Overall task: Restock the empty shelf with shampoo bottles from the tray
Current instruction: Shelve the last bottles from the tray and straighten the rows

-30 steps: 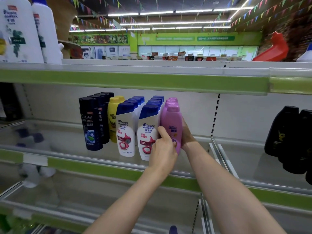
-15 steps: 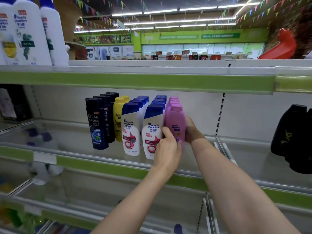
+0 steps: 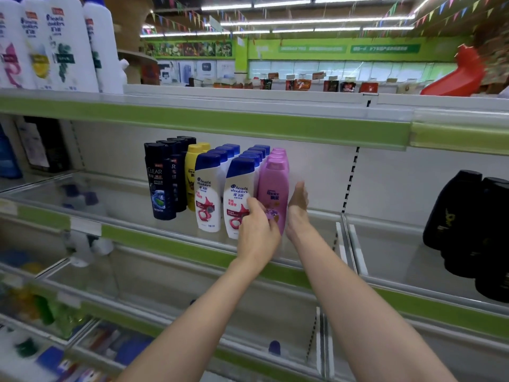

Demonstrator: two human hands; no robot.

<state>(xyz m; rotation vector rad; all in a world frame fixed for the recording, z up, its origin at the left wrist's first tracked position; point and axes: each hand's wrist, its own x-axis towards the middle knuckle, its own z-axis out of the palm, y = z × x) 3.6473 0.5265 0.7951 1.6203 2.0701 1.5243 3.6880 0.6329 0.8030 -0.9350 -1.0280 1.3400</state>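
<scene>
Where the glossy white shelf (image 3: 192, 238) with its green edge strip runs under shop striplights, the left hand (image 3: 257, 232) pinches the smooth pink bottle (image 3: 272, 188); at its three o'clock the right hand (image 3: 297, 208) stands flat, fingers straight.

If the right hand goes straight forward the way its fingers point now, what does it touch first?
Probably the white back panel of the shelf. The right hand points up and back, just right of the pink bottle, with nothing visible between; depth is unclear.
</scene>
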